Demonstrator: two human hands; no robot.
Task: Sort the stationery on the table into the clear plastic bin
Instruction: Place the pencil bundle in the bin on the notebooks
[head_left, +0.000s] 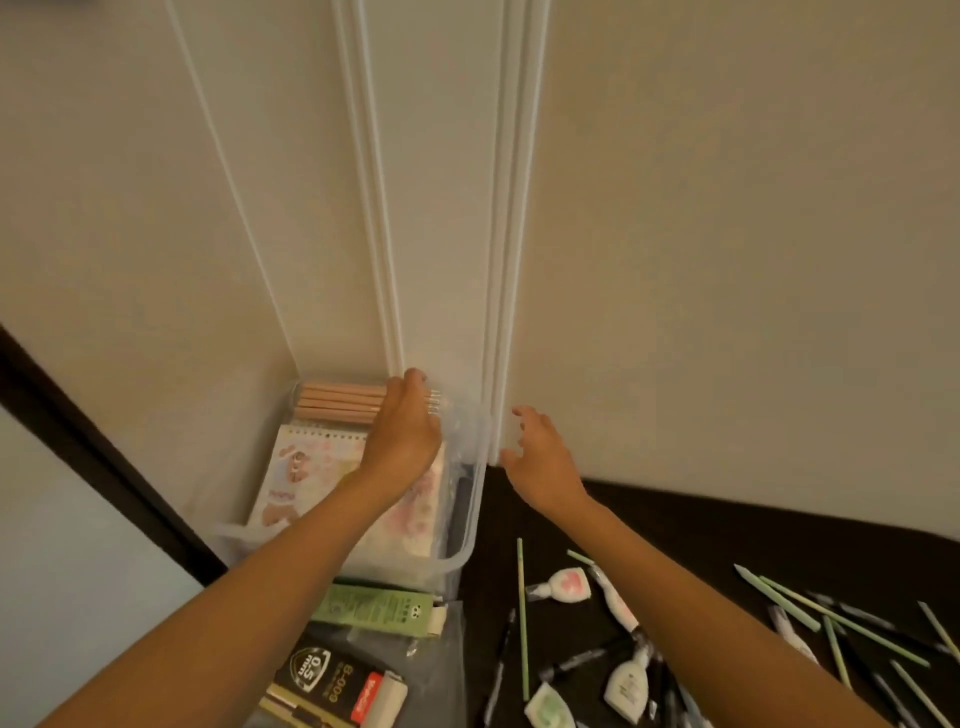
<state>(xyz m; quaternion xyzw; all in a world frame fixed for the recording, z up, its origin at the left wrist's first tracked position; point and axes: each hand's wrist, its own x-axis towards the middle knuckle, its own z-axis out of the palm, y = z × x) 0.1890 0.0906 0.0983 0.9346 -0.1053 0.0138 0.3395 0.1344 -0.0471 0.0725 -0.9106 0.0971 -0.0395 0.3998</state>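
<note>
I see my left hand (408, 431) curled over the pencils (337, 402) at the far end of the bin (475, 509), beyond a notebook (301, 478) — my right hand (540, 462) hangs spread just beside it, over the dark tabletop (727, 545) strewn with pens (522, 613).

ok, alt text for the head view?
A person's left hand lies over wooden pencils at the far end of a clear plastic bin holding a notebook. The right hand hovers open beside it, above a dark table strewn with pens and small white bottles.
</note>
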